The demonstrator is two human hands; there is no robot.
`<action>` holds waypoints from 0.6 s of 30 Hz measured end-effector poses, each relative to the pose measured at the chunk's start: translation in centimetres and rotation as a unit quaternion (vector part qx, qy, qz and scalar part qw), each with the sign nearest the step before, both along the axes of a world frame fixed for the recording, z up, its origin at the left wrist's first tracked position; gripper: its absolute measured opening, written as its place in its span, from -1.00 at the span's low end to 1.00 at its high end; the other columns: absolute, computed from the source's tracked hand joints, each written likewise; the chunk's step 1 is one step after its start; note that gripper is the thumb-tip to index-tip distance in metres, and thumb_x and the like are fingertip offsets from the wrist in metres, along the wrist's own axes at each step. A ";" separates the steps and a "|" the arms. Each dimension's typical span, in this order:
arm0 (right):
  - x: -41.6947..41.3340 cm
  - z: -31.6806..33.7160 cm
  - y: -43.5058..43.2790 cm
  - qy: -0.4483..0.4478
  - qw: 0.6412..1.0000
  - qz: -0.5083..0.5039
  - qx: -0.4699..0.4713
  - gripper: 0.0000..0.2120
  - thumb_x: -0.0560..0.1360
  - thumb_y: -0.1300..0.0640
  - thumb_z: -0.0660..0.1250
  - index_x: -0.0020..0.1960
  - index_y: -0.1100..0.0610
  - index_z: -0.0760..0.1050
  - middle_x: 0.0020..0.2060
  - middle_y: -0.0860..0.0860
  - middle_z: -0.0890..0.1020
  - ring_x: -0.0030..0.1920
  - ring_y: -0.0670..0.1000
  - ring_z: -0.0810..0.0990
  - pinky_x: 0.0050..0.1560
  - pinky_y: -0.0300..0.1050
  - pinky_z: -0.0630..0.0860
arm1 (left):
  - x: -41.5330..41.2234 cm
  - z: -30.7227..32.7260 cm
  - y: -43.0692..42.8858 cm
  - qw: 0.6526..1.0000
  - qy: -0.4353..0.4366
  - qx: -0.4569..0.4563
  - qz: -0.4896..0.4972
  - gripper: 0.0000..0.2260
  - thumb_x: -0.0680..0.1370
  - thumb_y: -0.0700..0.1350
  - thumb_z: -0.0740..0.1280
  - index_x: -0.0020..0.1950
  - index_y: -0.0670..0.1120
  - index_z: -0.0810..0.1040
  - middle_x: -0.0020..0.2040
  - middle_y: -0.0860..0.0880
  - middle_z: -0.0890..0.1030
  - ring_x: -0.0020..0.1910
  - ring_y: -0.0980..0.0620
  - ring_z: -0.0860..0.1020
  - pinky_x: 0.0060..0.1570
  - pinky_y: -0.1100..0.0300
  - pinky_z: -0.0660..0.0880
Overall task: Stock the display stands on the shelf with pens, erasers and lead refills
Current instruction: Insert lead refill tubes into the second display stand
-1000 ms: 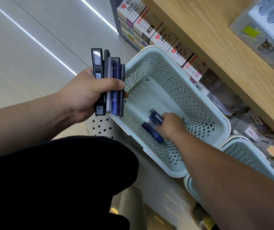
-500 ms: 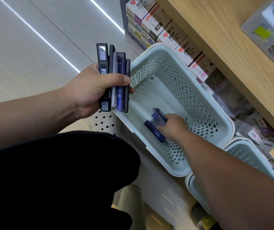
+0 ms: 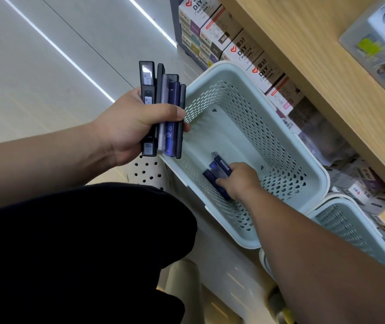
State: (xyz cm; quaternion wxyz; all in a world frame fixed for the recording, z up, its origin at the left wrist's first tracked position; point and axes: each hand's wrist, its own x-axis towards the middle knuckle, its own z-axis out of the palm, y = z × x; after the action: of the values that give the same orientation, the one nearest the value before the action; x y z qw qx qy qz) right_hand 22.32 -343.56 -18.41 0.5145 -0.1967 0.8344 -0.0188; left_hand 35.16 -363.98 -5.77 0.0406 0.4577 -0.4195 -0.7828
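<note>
Your left hand (image 3: 128,127) grips a fan of lead refill cases (image 3: 163,108) at frame centre, while your right hand (image 3: 240,181) closes on blue cases (image 3: 217,170), partly hidden, low inside the pale basket (image 3: 287,141).

One view only, from my head. Faces forward and steeply down, tilted. Close on my left hand (image 3: 130,127), right hand (image 3: 240,181) and basket (image 3: 303,146); shelf (image 3: 315,66) crosses upper right, floor (image 3: 35,66) left.
</note>
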 end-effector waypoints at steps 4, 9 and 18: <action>0.0 0.0 -0.3 -0.007 1.000 0.020 0.006 -0.81 0.51 0.04 0.46 -0.02 0.15 0.55 -0.17 0.08 0.61 -0.16 0.13 0.57 -0.18 -0.16 0.42 | -0.1 0.0 0.1 1.000 0.008 -0.001 0.002 -0.83 0.48 -0.37 0.38 -0.03 -0.13 0.54 -0.24 -0.13 0.63 -0.21 -0.09 0.68 -0.22 0.07 0.61; 0.4 0.1 0.3 0.009 1.000 0.014 -0.006 -0.75 0.48 -0.02 0.49 0.01 0.13 0.57 -0.17 0.04 0.61 -0.16 0.10 0.58 -0.16 -0.15 0.43 | -0.1 0.0 0.0 1.000 0.011 0.004 0.007 -0.82 0.47 -0.37 0.39 -0.03 -0.13 0.54 -0.26 -0.10 0.63 -0.21 -0.08 0.68 -0.20 0.07 0.61; -0.2 -0.1 -0.5 -0.017 0.999 0.030 0.007 -0.77 0.45 0.08 0.47 0.05 0.16 0.59 -0.12 0.08 0.67 -0.12 0.12 0.64 -0.11 -0.11 0.55 | 0.0 -0.1 0.1 1.000 0.011 0.007 0.009 -0.83 0.48 -0.37 0.37 -0.02 -0.14 0.54 -0.27 -0.09 0.64 -0.20 -0.09 0.70 -0.23 0.08 0.61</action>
State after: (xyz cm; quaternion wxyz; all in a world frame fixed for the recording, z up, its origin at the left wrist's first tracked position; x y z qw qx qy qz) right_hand 22.13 -344.06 -18.53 0.5307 -0.2178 0.8191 -0.0004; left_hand 35.18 -363.91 -5.91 0.0494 0.4530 -0.4096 -0.7903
